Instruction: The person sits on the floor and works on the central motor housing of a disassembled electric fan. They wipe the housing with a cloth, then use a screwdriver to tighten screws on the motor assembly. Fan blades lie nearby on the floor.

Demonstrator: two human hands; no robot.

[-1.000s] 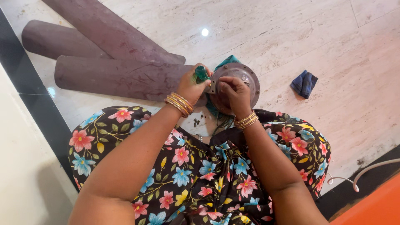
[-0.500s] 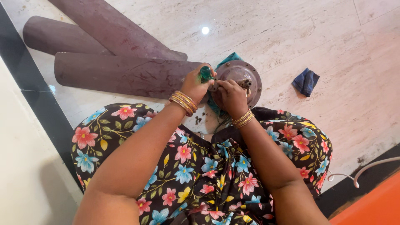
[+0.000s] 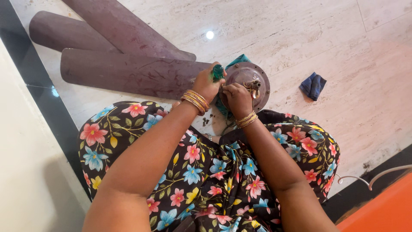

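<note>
At frame centre our left hand [image 3: 206, 83] clenches a green-handled screwdriver [image 3: 217, 72] while right hand [image 3: 237, 96] fingers grip the heavy, rigid fan motor hub [image 3: 249, 77], best held by its rim.

Bare arms, gold bangles [image 3: 195, 101] on both wrists, black floral dress [image 3: 214, 172]

Bright, even daylight; lamp glare spot on floor [image 3: 300, 38]; soft shadows, edges maybe slightly warped.

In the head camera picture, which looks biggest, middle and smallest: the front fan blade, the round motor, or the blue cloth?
1. Front fan blade
2. Round motor
3. Blue cloth
</note>
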